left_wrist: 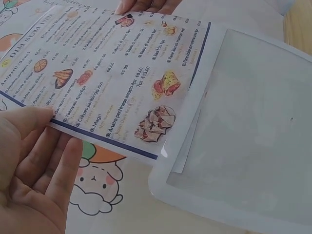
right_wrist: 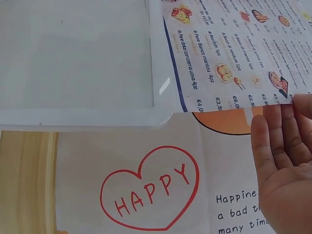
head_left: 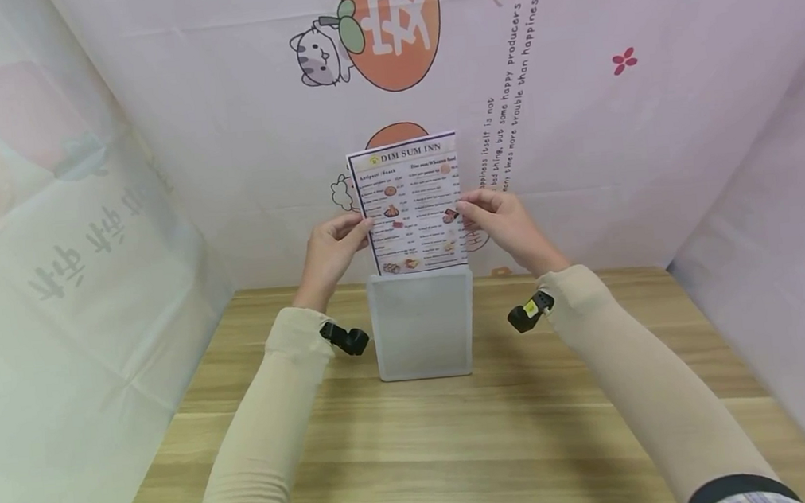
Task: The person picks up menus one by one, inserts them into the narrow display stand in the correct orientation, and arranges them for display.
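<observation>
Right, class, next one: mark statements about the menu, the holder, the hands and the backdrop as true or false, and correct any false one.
1. The left hand pinches a side edge of the DIM SUM INN menu. True.
2. The right hand holds nothing. False: it pinches the menu's opposite side edge.
3. The white-framed sign holder stands upright. True.
4. The menu is completely hidden by the sign holder. False: it shows above the holder's top edge.
5. A red heart on the backdrop cloth reads HAPPY. True.
</observation>
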`<state>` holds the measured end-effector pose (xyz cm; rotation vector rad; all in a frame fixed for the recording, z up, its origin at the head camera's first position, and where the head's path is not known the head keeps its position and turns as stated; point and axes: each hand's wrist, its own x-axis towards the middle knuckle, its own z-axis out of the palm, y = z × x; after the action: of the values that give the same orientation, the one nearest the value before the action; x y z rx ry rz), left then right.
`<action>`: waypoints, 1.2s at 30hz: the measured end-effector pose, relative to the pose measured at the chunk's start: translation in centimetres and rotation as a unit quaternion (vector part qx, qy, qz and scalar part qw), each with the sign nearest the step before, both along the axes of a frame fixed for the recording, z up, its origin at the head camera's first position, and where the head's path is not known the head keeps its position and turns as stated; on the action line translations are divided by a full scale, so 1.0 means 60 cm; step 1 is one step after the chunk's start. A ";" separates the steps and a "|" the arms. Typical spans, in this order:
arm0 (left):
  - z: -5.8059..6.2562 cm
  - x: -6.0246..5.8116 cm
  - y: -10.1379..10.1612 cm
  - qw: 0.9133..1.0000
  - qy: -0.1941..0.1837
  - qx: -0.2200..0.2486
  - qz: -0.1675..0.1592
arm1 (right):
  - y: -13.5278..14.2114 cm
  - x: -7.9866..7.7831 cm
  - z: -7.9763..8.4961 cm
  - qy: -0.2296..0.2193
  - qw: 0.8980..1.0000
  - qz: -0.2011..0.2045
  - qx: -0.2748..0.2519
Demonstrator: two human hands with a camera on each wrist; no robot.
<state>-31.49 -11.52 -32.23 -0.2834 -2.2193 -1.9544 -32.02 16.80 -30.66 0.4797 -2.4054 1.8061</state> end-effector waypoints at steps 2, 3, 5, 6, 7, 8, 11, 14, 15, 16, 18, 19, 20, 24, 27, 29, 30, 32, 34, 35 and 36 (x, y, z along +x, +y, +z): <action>-0.001 -0.001 -0.001 1.000 0.001 0.002 0.002 | -0.001 -0.002 -0.003 -0.001 1.000 0.000 -0.002; -0.001 -0.001 -0.002 1.000 0.000 0.002 0.002 | -0.002 -0.003 -0.004 -0.002 1.000 -0.001 -0.005; -0.002 -0.001 -0.003 1.000 -0.001 0.002 0.004 | -0.003 -0.004 -0.006 0.001 1.000 0.003 -0.008; -0.002 0.000 -0.004 1.000 -0.001 0.001 0.005 | -0.004 -0.005 -0.007 0.003 1.000 0.004 -0.008; -0.001 0.000 -0.005 1.000 -0.002 -0.001 0.004 | -0.004 -0.005 -0.008 0.005 1.000 0.004 -0.009; -0.001 0.001 -0.005 1.000 -0.002 -0.002 0.003 | -0.004 -0.005 -0.009 0.006 1.000 0.004 -0.009; 0.000 0.004 -0.006 1.000 -0.003 -0.007 0.001 | -0.004 -0.004 -0.010 0.007 1.000 0.002 -0.003; 0.000 0.006 -0.007 1.000 -0.005 -0.007 -0.001 | -0.004 -0.004 -0.013 0.003 1.000 0.002 -0.001; -0.001 0.007 -0.008 1.000 -0.006 -0.009 -0.001 | -0.004 -0.004 -0.014 0.002 1.000 0.003 -0.002; -0.001 0.007 -0.008 1.000 -0.006 -0.011 -0.001 | -0.003 -0.004 -0.015 0.001 1.000 0.005 -0.004; -0.002 0.008 -0.008 1.000 -0.005 -0.014 0.000 | -0.002 -0.004 -0.019 -0.005 1.000 0.007 -0.011; -0.003 0.008 -0.008 1.000 -0.005 -0.015 0.000 | -0.003 -0.003 -0.020 -0.006 1.000 0.006 -0.011; -0.003 0.008 -0.008 1.000 -0.006 -0.017 0.000 | -0.002 -0.003 -0.021 -0.008 1.000 0.007 -0.014; -0.008 0.008 -0.009 1.000 -0.016 -0.014 0.003 | -0.002 0.001 -0.025 -0.013 1.000 0.008 -0.011; -0.011 0.008 -0.009 1.000 -0.024 -0.013 0.004 | -0.001 0.003 -0.029 -0.013 1.000 0.011 -0.005; -0.013 0.008 -0.008 1.000 -0.026 -0.012 0.004 | 0.001 0.004 -0.032 -0.016 1.000 0.012 -0.002; -0.014 0.009 -0.008 1.000 -0.026 -0.011 0.003 | 0.001 0.004 -0.034 -0.018 1.000 0.010 -0.001; -0.016 0.010 -0.006 1.000 -0.026 -0.013 0.001 | 0.003 0.005 -0.038 -0.021 1.000 0.010 -0.005; -0.019 0.011 -0.005 0.999 -0.027 -0.018 0.001 | 0.005 0.005 -0.042 -0.022 1.000 0.011 -0.008; -0.020 0.011 -0.005 0.999 -0.028 -0.022 0.001 | 0.006 0.005 -0.045 -0.023 1.000 0.010 -0.007; -0.022 0.011 -0.005 0.999 -0.028 -0.025 0.001 | 0.007 0.006 -0.047 -0.024 1.000 0.011 -0.008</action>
<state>-30.81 -11.80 -33.54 -0.2356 -2.3049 -1.9317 -31.66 17.23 -33.45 0.4703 -2.4232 1.8657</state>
